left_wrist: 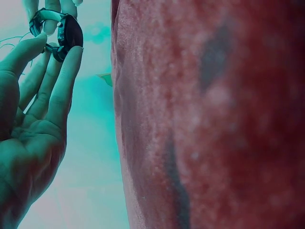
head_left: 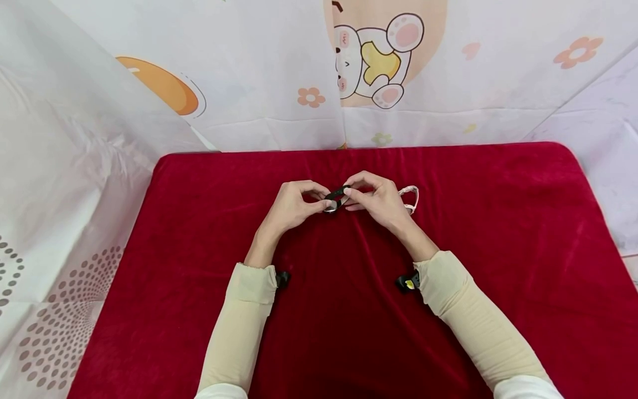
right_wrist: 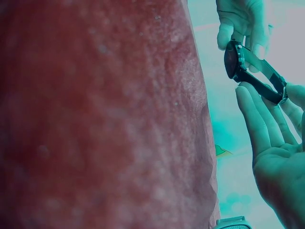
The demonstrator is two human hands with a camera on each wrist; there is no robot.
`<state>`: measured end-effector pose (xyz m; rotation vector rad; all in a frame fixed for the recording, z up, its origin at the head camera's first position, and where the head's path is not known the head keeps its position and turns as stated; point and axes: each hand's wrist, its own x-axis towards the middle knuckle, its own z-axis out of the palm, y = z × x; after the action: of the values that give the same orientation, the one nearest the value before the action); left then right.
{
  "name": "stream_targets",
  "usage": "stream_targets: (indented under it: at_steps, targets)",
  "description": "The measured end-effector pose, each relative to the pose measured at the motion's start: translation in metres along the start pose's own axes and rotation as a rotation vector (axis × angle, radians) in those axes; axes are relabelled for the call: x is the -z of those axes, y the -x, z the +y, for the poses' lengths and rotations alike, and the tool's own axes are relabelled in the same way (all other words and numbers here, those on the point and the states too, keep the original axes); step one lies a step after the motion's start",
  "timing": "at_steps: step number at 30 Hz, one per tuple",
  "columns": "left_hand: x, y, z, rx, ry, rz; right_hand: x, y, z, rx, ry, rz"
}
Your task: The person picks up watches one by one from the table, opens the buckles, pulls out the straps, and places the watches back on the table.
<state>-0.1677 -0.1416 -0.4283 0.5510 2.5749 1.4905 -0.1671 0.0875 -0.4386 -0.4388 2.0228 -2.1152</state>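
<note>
A wristwatch with a dark strap (head_left: 337,193) is held over the red cloth, between both hands in the head view. My left hand (head_left: 295,206) pinches it by the round case, thumb on one side and fingers on the other. The strap's buckle end is gripped between thumb and fingers of my right hand (head_left: 381,202). From the right wrist, the dark watch case (right_wrist: 232,59) faces sideways and the strap forms a loop. The left wrist view shows the case (left_wrist: 72,36) by the fingertips. Just right of my right hand lies a second watch with a pale pink strap (head_left: 414,191), partly hidden.
A red velvet cloth (head_left: 189,266) covers the table, with soft folds running across it. White curtains with cartoon prints (head_left: 269,66) hang behind the far edge and along the left side. Small dark devices (head_left: 282,279) sit at both wrists.
</note>
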Motion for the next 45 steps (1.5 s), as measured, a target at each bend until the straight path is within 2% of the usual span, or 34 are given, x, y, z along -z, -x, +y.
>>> stream_targets:
  at_steps: [21, 33, 45]
  targets:
    - [-0.0006, -0.0001, 0.0002, 0.024, 0.008, 0.005, -0.0015, -0.0023, 0.0028, -0.002, -0.010, 0.002]
    - [-0.0020, -0.0007, -0.0001, 0.013, 0.041, 0.007, -0.0023, -0.0014, 0.0015, 0.003, 0.020, 0.001]
    - [-0.0022, 0.0002, 0.0015, -0.022, -0.009, 0.008, -0.0027, -0.0018, 0.0027, 0.045, 0.050, -0.024]
